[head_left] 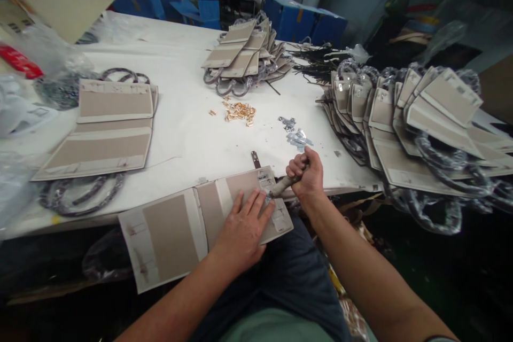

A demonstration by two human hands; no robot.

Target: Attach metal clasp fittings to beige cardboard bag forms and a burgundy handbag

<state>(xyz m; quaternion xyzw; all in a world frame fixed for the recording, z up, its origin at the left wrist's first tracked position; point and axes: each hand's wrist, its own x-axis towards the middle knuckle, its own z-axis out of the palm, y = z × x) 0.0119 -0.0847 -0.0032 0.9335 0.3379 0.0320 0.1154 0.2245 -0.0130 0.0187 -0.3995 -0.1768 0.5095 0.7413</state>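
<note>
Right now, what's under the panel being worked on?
In view, the panel overlaps the table and trousers; a strap sticks out past its far edge. Anything else underneath is covered.

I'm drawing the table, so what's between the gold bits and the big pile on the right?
Shiny silver bits lie between the gold bits and the big pile, in the head view.

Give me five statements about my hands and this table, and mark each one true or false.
The right hand grips a grey-brown stick-shaped tool. True.
The left hand is raised, touching nothing. False: it rests on a flat beige panel with pale strips.
Small gold-coloured metal pieces lie on the white table. True.
Flat silver metal pieces lie left of the gold-coloured ones. False: they lie to the right.
Blue boxes stand beyond the table. True.
</note>
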